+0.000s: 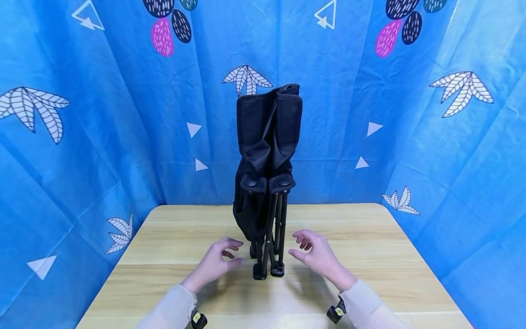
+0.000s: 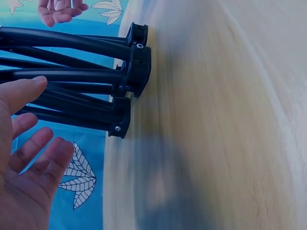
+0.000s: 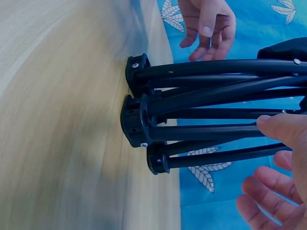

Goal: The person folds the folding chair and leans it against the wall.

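A folded black camping chair (image 1: 269, 155) stands upright on the wooden table, its dark fabric bunched above a bundle of metal legs. My left hand (image 1: 215, 262) is just left of the legs, fingers loosely bent and apart from them. On the other side, my right hand (image 1: 318, 256) hovers with relaxed fingers, also holding nothing. In the left wrist view, black tubes (image 2: 72, 74) end in plastic feet (image 2: 136, 69) on the tabletop. The right wrist view shows the same kind of tubes (image 3: 206, 132) beside my thumb; whether the thumb touches one I cannot tell.
The pale wooden table (image 1: 185, 228) has rounded far corners. Blue patterned curtain (image 1: 328, 91) surrounds its back and both sides. Black wrist cameras are strapped at both cuffs, such as the one on the right (image 1: 336, 312).
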Demonstrator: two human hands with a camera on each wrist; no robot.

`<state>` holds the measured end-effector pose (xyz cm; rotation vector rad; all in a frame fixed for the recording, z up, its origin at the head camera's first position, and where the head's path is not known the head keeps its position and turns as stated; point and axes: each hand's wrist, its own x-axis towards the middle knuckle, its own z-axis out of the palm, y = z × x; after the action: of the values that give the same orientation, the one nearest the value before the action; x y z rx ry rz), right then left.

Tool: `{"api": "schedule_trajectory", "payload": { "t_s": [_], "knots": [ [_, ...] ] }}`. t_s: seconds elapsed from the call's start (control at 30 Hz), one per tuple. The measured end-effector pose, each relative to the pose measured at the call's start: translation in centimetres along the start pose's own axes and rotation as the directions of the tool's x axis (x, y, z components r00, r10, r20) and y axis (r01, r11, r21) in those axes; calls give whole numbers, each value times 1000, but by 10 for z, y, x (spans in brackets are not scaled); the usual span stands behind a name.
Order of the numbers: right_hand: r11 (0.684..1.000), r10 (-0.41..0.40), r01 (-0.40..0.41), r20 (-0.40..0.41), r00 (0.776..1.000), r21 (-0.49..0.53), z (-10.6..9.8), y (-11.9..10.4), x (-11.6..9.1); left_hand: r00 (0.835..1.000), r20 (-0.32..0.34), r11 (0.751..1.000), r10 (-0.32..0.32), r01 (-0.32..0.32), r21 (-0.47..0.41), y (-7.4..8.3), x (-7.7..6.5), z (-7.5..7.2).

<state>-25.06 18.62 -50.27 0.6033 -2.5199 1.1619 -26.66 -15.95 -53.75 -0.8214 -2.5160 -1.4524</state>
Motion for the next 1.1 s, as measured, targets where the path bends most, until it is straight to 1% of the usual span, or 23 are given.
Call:
{"api": "schedule_trajectory", "payload": {
  "t_s": [0.1, 0.2, 0.37, 0.47, 0.57, 0.63, 0.77, 0.87, 0.93, 1.1],
  "knots": [
    [1000, 11, -11, 11, 1000, 10, 2, 0, -1, 1000, 8, 1000, -21, 21, -20, 0, 0, 3],
    [999, 27, -27, 24, 999, 32, 4, 1, -2, 998, 32, 998, -45, 46, -38, 1, 1, 5],
    [991, 60, -66, 52, 997, 117, 8, 4, -2, 994, 76, 992, -81, 88, -92, 1, 3, 11],
    [981, 74, -84, 67, 995, 176, 11, 7, -2, 991, 85, 984, -103, 114, -135, 2, 5, 16],
    [969, 92, -109, 83, 992, 223, 14, 8, -2, 989, 77, 977, -124, 135, -166, 1, 6, 20],
    [960, 104, -124, 90, 990, 253, 15, 9, -1, 990, 67, 973, -127, 138, -185, 0, 8, 22],
    [943, 134, -161, 109, 985, 292, 19, 7, -1, 988, 59, 962, -144, 154, -225, 1, 10, 25],
    [935, 160, -193, 130, 978, 298, 22, 6, -2, 985, 55, 957, -163, 171, -235, 3, 10, 28],
    [932, 174, -209, 141, 975, 296, 24, 6, -2, 984, 53, 958, -170, 178, -227, 5, 9, 31],
    [927, 174, -212, 148, 974, 309, 29, 7, -4, 984, 63, 960, -165, 175, -219, 6, 8, 38]
  ]
}}
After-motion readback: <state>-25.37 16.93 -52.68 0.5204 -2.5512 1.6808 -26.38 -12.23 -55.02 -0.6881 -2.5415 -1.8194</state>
